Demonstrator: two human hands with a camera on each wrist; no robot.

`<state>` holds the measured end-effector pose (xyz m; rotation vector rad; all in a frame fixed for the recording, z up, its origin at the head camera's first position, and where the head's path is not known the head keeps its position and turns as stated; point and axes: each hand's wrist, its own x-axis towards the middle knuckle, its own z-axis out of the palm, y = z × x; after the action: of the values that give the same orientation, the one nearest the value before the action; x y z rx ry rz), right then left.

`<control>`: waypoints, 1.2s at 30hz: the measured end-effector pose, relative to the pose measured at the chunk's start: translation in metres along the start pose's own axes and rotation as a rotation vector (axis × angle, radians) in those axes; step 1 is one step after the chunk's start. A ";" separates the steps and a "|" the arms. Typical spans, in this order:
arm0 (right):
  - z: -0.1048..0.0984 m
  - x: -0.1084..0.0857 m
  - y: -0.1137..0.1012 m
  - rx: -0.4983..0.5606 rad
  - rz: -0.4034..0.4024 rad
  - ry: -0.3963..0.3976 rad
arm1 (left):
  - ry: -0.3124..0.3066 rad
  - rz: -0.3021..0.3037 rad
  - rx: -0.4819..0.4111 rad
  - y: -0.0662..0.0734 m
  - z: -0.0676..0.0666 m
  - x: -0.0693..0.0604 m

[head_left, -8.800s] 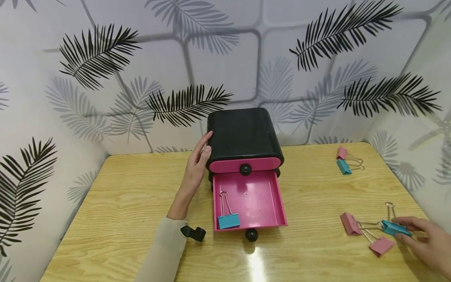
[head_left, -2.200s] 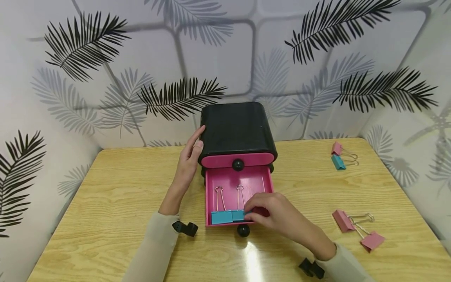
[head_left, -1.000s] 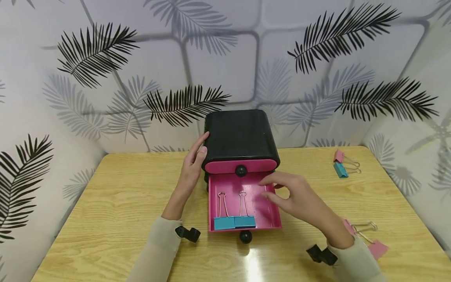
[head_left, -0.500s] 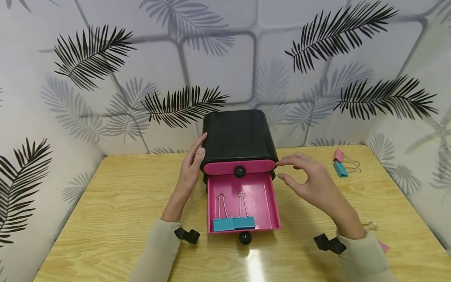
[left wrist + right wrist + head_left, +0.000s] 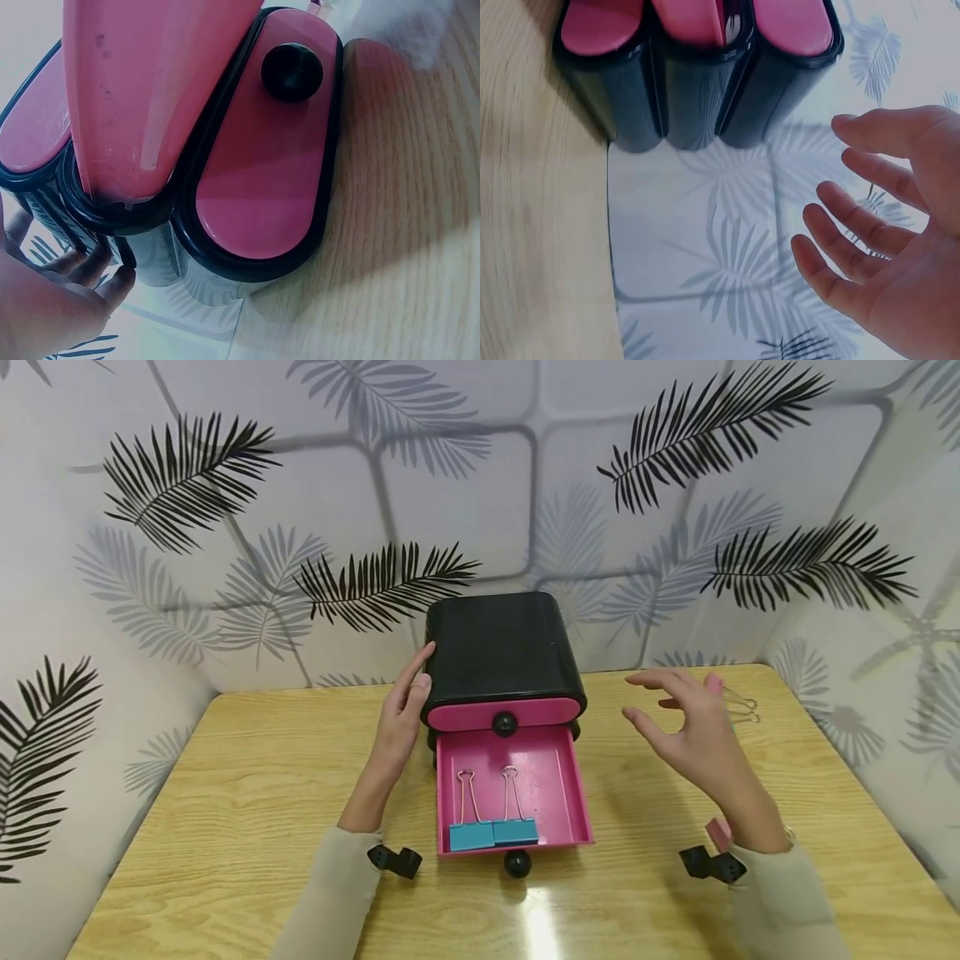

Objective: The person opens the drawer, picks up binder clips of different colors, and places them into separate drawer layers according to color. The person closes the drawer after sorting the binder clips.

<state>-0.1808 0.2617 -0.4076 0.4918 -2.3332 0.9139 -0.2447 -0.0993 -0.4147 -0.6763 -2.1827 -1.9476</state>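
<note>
A black drawer unit [image 5: 501, 647] with pink fronts stands at the table's back, its middle drawer [image 5: 555, 789] pulled out. Two blue binder clips [image 5: 471, 837] [image 5: 515, 832] lie side by side at that drawer's front left, handles pointing back. My left hand [image 5: 397, 718] rests against the unit's left side; in the left wrist view its fingers [image 5: 116, 289] touch the black casing. To the right of the unit my right hand [image 5: 693, 735] hangs in the air, fingers spread and a little bent, holding nothing. The right wrist view shows that hand [image 5: 892, 240] apart from the unit.
At the back right, a pink clip [image 5: 713, 683] and the handles of another show beyond my right hand. A further pink clip [image 5: 718, 834] is partly hidden by my right wrist. The patterned wall [image 5: 465, 493] rises right behind the wooden table [image 5: 285, 777].
A second blue clip has come from the table at right into the drawer beside the first. My right hand has let go of it and moved up and right, out of the drawer.
</note>
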 end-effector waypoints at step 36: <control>-0.014 -0.032 0.101 0.152 0.616 0.318 | 0.022 -0.002 -0.001 -0.040 -0.001 0.009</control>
<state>-0.2040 0.3457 -0.4691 -0.3276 -2.1468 1.3394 -0.2695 -0.1003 -0.4469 -0.6494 -2.1703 -1.9478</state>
